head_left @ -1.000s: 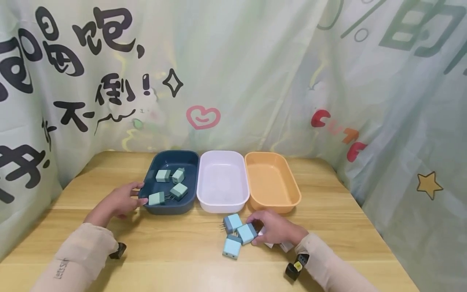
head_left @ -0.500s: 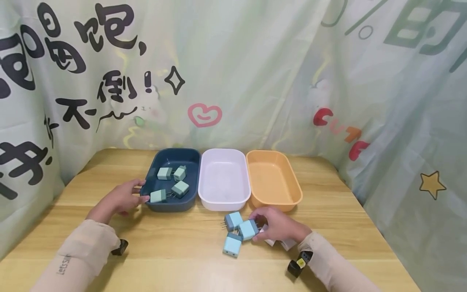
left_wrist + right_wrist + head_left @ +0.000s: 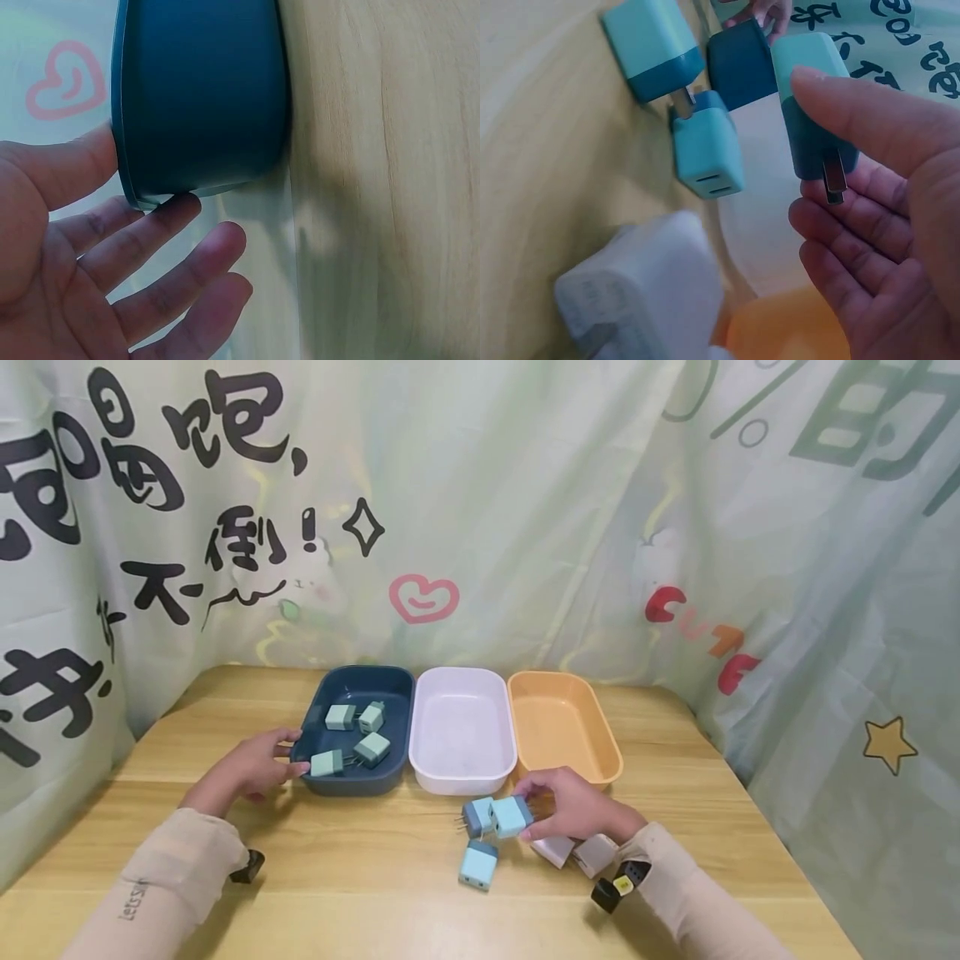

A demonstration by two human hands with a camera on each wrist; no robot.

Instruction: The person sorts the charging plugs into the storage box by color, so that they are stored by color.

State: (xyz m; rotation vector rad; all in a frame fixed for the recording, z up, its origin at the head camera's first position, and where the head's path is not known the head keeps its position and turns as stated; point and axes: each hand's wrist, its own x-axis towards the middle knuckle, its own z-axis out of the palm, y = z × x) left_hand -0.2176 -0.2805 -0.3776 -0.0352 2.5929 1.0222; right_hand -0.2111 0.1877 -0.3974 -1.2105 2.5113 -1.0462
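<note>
The left hand (image 3: 251, 768) grips the rim of the dark blue tray (image 3: 393, 727) at its near left corner, the thumb against the rim and some fingers at the outer wall; the other two fingers stand apart from it. The right hand (image 3: 573, 810) pinches one blue plug (image 3: 510, 816) between the thumb and fingers. This plug appears to be above the table, in front of the white tray (image 3: 462, 781) and the orange tray (image 3: 573, 718).

Behind everything hangs a pale green cloth (image 3: 517, 527), printed with characters and small drawings. Before it stands the wooden table (image 3: 360, 893). The two arms wear beige sleeves (image 3: 168, 881), and the left one carries some lettering.

The three trays stand in one row, close side by side: dark blue at the left, white in the middle, orange at the right. On the right wrist there is a black device (image 3: 606, 895) with a yellow mark.

Four green plugs (image 3: 372, 748) lie inside the dark blue tray. Two white plugs (image 3: 596, 856) lie on the table, near the right hand. Two other blue plugs (image 3: 478, 864) lie left of this hand; whether they touch each other, I cannot tell. The metal prongs (image 3: 835, 176) of the held plug point towards the palm side.
</note>
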